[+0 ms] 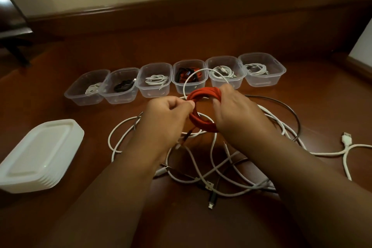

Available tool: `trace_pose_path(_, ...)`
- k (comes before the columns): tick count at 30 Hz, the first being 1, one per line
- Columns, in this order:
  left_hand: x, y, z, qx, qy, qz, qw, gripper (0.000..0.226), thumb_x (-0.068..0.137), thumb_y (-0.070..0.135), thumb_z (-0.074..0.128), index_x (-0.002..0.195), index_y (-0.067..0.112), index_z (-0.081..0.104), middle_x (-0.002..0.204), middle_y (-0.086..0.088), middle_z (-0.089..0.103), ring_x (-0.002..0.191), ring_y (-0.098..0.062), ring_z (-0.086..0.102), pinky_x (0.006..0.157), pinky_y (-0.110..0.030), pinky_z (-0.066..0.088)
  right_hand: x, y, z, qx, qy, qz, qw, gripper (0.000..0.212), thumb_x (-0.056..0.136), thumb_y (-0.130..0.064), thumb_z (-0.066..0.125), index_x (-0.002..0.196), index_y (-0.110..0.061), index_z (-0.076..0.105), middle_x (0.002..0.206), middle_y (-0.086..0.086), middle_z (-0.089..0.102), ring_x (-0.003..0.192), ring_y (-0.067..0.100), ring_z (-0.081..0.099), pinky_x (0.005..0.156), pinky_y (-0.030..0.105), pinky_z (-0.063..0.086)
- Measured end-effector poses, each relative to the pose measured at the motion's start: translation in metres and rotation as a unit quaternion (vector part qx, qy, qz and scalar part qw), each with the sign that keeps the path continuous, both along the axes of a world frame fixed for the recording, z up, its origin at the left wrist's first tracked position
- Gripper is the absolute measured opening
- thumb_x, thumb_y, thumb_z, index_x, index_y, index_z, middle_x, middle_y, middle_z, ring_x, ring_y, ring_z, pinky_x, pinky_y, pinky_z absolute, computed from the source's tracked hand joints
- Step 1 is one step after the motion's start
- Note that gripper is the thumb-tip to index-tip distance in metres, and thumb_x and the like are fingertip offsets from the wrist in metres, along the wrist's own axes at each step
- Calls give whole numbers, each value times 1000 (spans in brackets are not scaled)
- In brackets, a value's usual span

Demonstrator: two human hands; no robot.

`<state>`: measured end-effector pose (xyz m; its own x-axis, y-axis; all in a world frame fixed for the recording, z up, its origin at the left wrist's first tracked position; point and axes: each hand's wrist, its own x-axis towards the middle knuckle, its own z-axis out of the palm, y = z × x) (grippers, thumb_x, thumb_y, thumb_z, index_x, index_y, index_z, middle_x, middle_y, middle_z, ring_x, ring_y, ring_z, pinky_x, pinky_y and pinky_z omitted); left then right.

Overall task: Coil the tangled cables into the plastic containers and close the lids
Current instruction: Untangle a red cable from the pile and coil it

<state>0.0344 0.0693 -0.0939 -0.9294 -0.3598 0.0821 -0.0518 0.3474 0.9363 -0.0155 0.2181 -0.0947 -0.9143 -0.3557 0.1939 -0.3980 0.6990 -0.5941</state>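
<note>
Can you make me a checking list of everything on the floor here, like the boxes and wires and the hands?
Surface: brown floor.
Job's things: six clear containers in a row, lidless, each holding cable; lid stack at left.
Clutter: nothing seen.
Grips: left hand pinches the red coil; right hand holds its other side.
Cables: white and dark tangle loose under the hands; one white loop arcs up from the fifth container over the coil.
Surroundings: wall with brown skirting behind.
</note>
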Motion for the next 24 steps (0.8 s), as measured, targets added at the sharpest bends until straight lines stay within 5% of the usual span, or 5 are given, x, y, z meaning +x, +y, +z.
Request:
trace_pose_path(6,1,-5,11,319,-1,-93,943,37,101,26,46,65,18,45,54,3,43,51,-11,47,61,-30,40,-8,4,-2,-92,-4,9,996,14,105,-28,38,104,-20,49,85,-6,53,74,10,53,65,25,47)
trace_pose_path(9,3,-14,17,319,5,-108,942,28,89,33,55,67,19,47,47,8,26,38,-7,27,44,-23,26,-7,4,3,-147,-49,17,988,19,106,-30,36,95,-24,52,80,0,55,65,11,51,54,16,42)
trace_pose_path(13,4,-25,20,252,41,-100,962,20,87,28,57,70,18,62,50,8,29,42,-6,23,45,-25,16,-4,8,10,-239,-136,35,961,28,105,-38,34,90,-26,53,79,5,55,65,18,49,63,36,45)
trace_pose_path(19,3,-3,8,164,100,-104,976,14,81,39,71,78,26,75,82,-6,67,82,-20,58,79,-38,48,11,1,15,-445,-253,16,859,32,105,-37,36,85,-20,55,57,-8,51,53,11,48,54,30,41)
trace_pose_path(24,4,5,5,301,71,-69,948,26,73,27,68,92,12,76,80,-2,74,73,-7,68,72,-24,51,15,-6,8,-438,-179,2,881,29,105,-36,34,88,-26,56,69,-5,52,59,9,49,57,27,43)
